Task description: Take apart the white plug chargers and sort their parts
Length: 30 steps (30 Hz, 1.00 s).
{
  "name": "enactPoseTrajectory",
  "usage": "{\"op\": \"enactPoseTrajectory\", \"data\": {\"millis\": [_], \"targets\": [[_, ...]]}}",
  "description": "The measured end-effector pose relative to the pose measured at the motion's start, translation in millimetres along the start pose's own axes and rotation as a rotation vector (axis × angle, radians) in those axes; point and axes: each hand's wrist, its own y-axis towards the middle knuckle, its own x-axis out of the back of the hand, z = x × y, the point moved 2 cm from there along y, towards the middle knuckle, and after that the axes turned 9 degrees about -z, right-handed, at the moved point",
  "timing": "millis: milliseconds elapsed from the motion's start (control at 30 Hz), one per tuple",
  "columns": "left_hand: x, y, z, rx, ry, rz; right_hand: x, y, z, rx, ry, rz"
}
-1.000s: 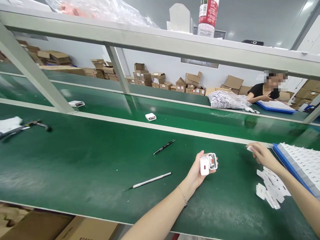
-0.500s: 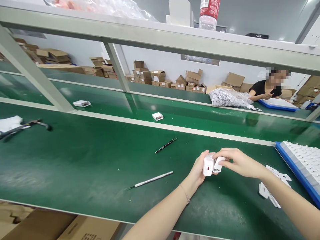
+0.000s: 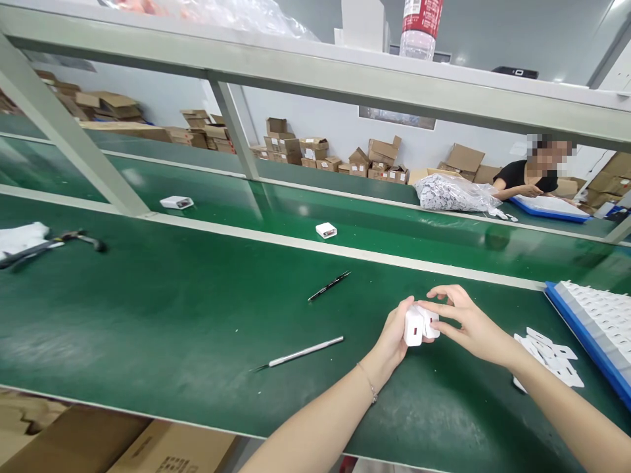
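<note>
My left hand is closed around two white USB charger housings held side by side. The nearer charger shows a small dark-red port on its front face. Beside it, the second charger has a white cover on its front, also with a port. My right hand has its thumb and a finger on that second charger, while other fingers are lifted. To the right lies a loose pile of flat white cover plates. A silver pen-like tool with a thin dark tip and black tweezers rest on the green bench.
Two white housings sit on the green conveyor belt beyond a pale rail. A blue tray of white parts stands at right. A black-handled tool lies far left. Opposite, a person works at another tray.
The cover plate in my right fingers has gone from tilted at the second charger's open end to lying across its front. Both housings on the belt have shifted right.
</note>
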Motion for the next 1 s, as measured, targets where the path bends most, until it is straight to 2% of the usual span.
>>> {"op": "enactPoseTrajectory", "data": {"millis": [133, 267, 433, 600, 800, 900, 1000], "targets": [[0.5, 1, 0, -0.031, -0.022, -0.027, -3, -4, 3, 0.003, 0.003, -0.043], [1.0, 1, 0, -0.007, -0.006, -0.019, -6, -2, -3, 0.039, 0.04, -0.11], [1.5, 0, 0, 0.008, -0.002, 0.003, -11, 0, -13, 0.094, 0.068, -0.038], [0.2, -1, 0, 0.01, -0.025, 0.009, -14, -3, -13, 0.081, 0.025, -0.03], [0.0, 0, 2, 0.023, -0.066, 0.0, -1, 1, -4, -0.077, 0.16, 0.103], [0.2, -1, 4, 0.074, -0.098, -0.003, 3, 6, -2, -0.052, 0.18, 0.207], [0.1, -2, 5, 0.117, -0.133, -0.003, 0, 10, -4, -0.027, 0.206, 0.246]]}}
